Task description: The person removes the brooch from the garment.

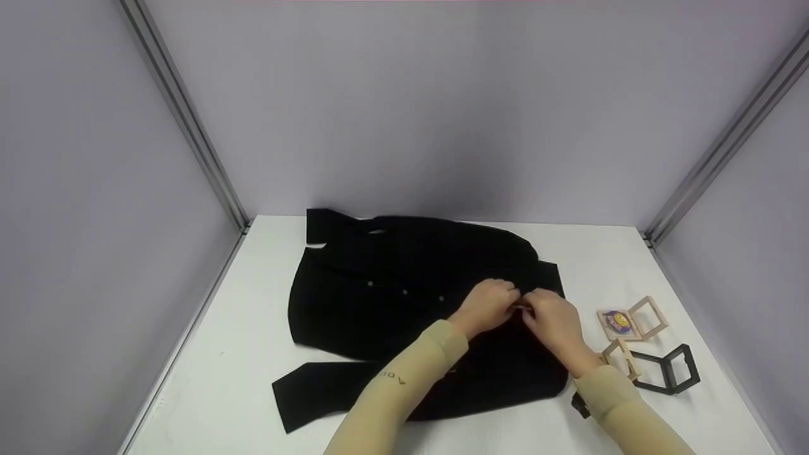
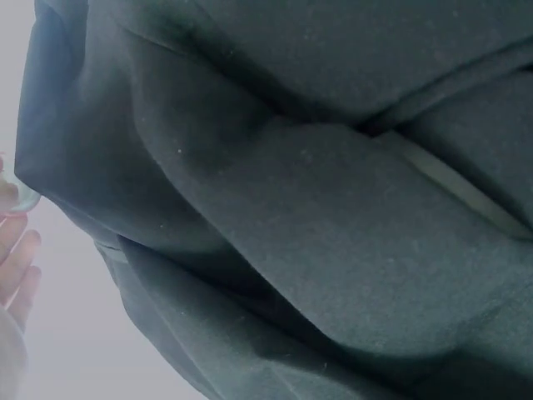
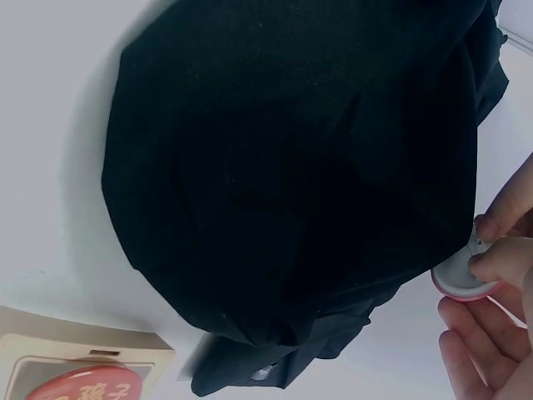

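Note:
A black buttoned garment (image 1: 392, 322) lies spread on the white table, its sleeves reaching left. Above its right part, my left hand (image 1: 485, 306) and right hand (image 1: 556, 319) meet, fingertips nearly touching. Between them they pinch a round badge (image 3: 456, 275), which shows a whitish back and a pinkish-red rim in the right wrist view. Fingers and thumb grip it from both faces, beside the dark cloth. Folded black fabric (image 2: 350, 225) fills most of the left wrist view, where some fingers (image 2: 12, 271) show at the left edge. The badge's front is hidden.
Right of the garment stands an opened wooden frame (image 1: 635, 337) holding a purple-and-yellow badge (image 1: 618, 322). Nearer are another wooden frame (image 1: 629, 366), partly behind the right forearm, and a black frame (image 1: 669, 373). A red badge (image 3: 87, 385) shows in the right wrist view. Walls enclose the table.

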